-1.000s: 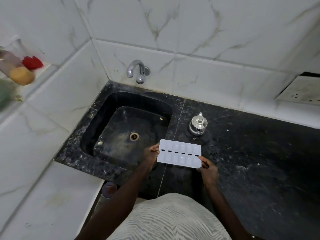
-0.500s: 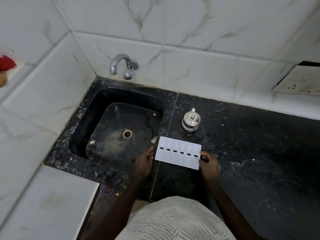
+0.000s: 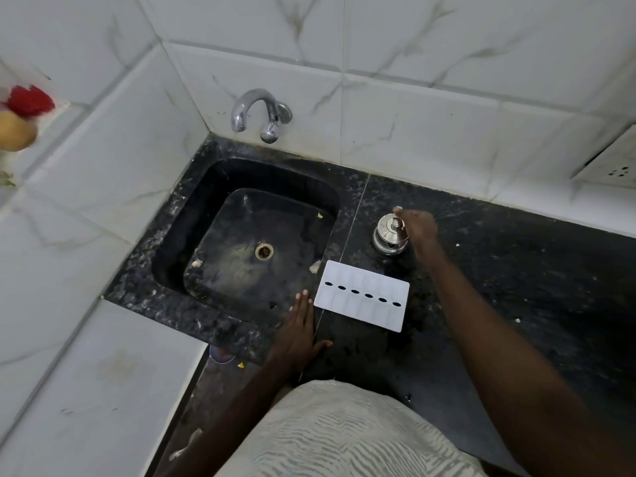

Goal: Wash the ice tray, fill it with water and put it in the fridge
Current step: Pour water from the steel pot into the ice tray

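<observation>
A small shiny steel pot with a lid and a knob on top (image 3: 389, 235) sits right by the right hand (image 3: 418, 227). It stands on a black speckled stone counter (image 3: 516, 287). Just past the left hand (image 3: 299, 333) is a deep black square sink (image 3: 220, 215) with a round metal drain (image 3: 264, 251) and a few pale scraps (image 3: 197, 263) on its floor. A curved silver tap (image 3: 256, 111) sticks out of the white marble-look wall tiles (image 3: 413, 115) behind it. Far out beyond the right hand is a white socket plate (image 3: 616, 166). Far off to the left hand's side are a blurry red thing (image 3: 29, 99) and a round orange thing (image 3: 15, 134).
</observation>
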The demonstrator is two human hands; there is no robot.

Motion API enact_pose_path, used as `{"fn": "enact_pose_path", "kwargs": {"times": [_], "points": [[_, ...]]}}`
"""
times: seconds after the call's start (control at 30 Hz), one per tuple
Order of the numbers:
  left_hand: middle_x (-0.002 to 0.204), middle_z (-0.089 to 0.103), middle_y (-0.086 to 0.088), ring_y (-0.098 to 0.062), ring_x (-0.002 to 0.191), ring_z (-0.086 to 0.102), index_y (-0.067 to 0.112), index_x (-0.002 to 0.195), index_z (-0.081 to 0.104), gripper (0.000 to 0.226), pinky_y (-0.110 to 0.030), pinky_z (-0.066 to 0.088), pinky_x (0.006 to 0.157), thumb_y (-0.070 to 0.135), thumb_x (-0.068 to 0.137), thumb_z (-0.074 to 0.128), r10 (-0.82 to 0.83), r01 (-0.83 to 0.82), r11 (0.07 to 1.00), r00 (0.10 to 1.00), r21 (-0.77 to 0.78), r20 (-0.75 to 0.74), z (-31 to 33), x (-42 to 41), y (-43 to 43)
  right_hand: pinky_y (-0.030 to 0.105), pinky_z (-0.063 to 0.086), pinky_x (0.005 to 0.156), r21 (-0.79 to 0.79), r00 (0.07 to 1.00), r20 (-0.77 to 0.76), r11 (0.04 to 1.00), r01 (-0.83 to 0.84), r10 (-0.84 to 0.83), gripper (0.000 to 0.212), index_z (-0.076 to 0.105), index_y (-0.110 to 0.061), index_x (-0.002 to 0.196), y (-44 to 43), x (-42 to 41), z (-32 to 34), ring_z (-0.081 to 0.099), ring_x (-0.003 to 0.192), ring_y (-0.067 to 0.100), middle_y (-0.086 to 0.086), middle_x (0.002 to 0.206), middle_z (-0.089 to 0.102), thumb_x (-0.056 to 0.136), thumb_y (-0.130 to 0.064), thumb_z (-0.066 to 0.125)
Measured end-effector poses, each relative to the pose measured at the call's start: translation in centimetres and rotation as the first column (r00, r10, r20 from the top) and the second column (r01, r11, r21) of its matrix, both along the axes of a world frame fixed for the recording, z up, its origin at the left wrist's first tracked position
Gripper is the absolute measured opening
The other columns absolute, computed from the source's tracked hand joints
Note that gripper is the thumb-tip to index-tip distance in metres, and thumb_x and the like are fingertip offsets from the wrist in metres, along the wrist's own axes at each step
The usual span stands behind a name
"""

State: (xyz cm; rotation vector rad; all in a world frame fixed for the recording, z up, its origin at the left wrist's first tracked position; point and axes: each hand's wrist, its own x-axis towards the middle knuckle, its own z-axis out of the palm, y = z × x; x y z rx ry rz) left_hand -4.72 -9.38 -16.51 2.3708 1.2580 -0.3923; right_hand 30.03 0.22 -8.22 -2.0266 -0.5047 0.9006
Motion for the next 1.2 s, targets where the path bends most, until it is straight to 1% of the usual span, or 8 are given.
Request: {"fn": "enact_pose_path", "kwargs": {"times": [0.13,0.33,0.4,0.53,0.6,0.83,1.03,1.2], "points": [[0.167,-0.022,-0.018,-0.026,0.151,-0.027,-0.002,0.162,-0.006,0.112,-0.041,-0.001,0.131,0.073,0.095,0.044,-0.011,0.011,1.0,1.0,-0.004,-0.012,1.0,0.4,-0.4,0.029,0.048,0.064,-0.024,0.995,-0.089,0.999,0.047,-0.049,0.016,0.079,-0.012,0.08,1.2,0.5,-0.9,0.064,0.066,0.017,0.004,0.073,0.071,0.075,-0.025,0.088],[0.169,-0.02,-0.02,-0.034,0.158,-0.018,-0.001,0.162,-0.009,0.122,-0.042,-0.003,0.129,0.064,0.09,0.064,-0.036,0.03,0.997,0.997,-0.078,-0.071,1.3,0.8,0.3,0.02,0.048,0.049,0.001,0.988,-0.129,0.996,0.088,-0.087,0.025,0.078,0.002,0.093,-0.1,1.1,0.6,0.061,0.059,0.013,0.009,0.079,0.071,0.073,-0.007,0.089],[0.169,-0.02,-0.021,-0.036,0.158,-0.016,-0.001,0.162,-0.012,0.126,-0.044,-0.002,0.129,0.057,0.088,0.072,-0.068,0.059,0.994,0.993,-0.091,-0.101,1.4,0.8,0.7,0.022,0.054,0.055,-0.008,0.985,-0.146,0.996,0.092,-0.092,0.024,0.079,0.001,0.089,-0.9,1.7,0.4,0.065,0.061,0.015,0.011,0.083,0.075,0.069,-0.007,0.091],[0.169,-0.014,-0.026,-0.041,0.158,-0.011,-0.004,0.161,-0.01,0.119,-0.049,0.004,0.13,0.041,0.09,0.074,-0.121,0.106,0.99,0.975,-0.091,-0.188,2.4,1.2,1.0,0.042,0.063,0.087,0.006,0.986,-0.159,0.998,0.058,-0.056,0.024,0.081,-0.002,0.085,-2.6,2.8,-1.0,0.075,0.08,0.023,0.013,0.089,0.08,0.066,-0.01,0.093],[0.169,-0.011,-0.029,-0.043,0.158,-0.007,-0.005,0.161,-0.008,0.111,-0.05,0.004,0.13,0.032,0.093,0.071,-0.124,0.108,0.991,0.965,-0.081,-0.233,2.7,1.7,1.0,0.044,0.062,0.091,0.01,0.987,-0.146,0.998,0.065,-0.063,0.022,0.081,-0.004,0.085,-3.6,2.7,-1.3,0.078,0.085,0.026,0.011,0.087,0.08,0.068,-0.011,0.093],[0.167,-0.006,-0.033,-0.047,0.157,-0.001,-0.012,0.159,-0.005,0.118,-0.054,0.009,0.129,0.031,0.088,0.079,-0.114,0.101,0.993,0.942,-0.057,-0.316,2.3,2.7,0.5,0.011,0.051,0.051,0.042,0.997,-0.044,0.997,0.068,-0.066,0.017,0.078,0.003,0.092,-7.9,0.4,1.8,0.064,0.05,0.001,0.009,0.078,0.074,0.079,-0.003,0.086],[0.167,-0.003,-0.034,-0.047,0.157,0.004,-0.012,0.158,-0.003,0.124,-0.053,0.011,0.128,0.033,0.082,0.084,-0.106,0.104,0.994,0.941,-0.025,-0.323,2.3,2.8,0.2,0.034,0.063,0.081,-0.009,0.993,0.115,1.0,0.018,-0.017,0.018,0.083,-0.011,0.09,-10.0,0.6,1.2,0.075,0.076,0.017,0.004,0.084,0.08,0.075,-0.019,0.091],[0.167,-0.005,-0.033,-0.047,0.157,0.002,-0.012,0.158,-0.003,0.131,-0.053,0.009,0.128,0.032,0.076,0.089,-0.099,0.089,0.995,0.943,-0.044,-0.318,2.4,2.9,0.2,0.038,0.063,0.083,0.033,0.987,0.158,0.999,0.015,-0.02,0.018,0.083,-0.011,0.091,-10.9,0.3,1.5,0.076,0.081,0.018,0.002,0.083,0.079,0.077,-0.019,0.09]]}}
